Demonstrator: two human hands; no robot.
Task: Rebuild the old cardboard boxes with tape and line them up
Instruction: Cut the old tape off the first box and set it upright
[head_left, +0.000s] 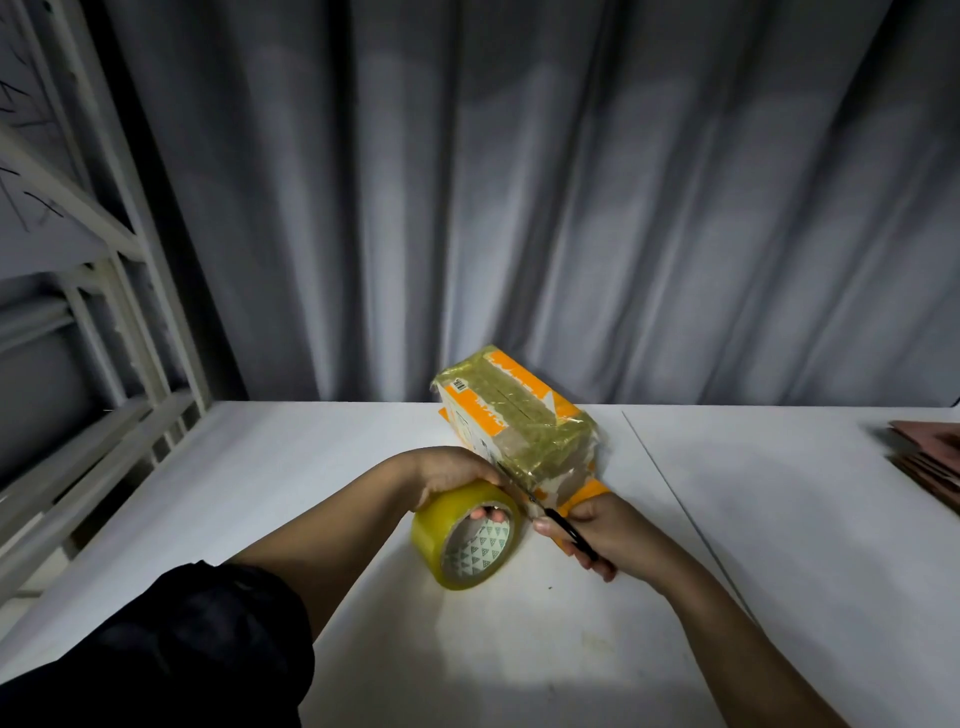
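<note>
The cardboard box (514, 421) is sitting near the tabletop's (779, 519) far edge, already heavily taped. The left hand (452, 475) is gripping the tape roll (467, 535) while the right hand (605, 532) is working scissors (563, 525) at the strip — one box nearly finished, and the lining up probably not yet begun.

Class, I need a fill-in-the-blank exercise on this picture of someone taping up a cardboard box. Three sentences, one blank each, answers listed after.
1. The left hand grips a roll of ____ tape.
2. The right hand holds a pair of ____ with black handles, aimed at the tape strip.
3. The orange box stands on a ____ table.

Missing words: yellow; scissors; white
</note>
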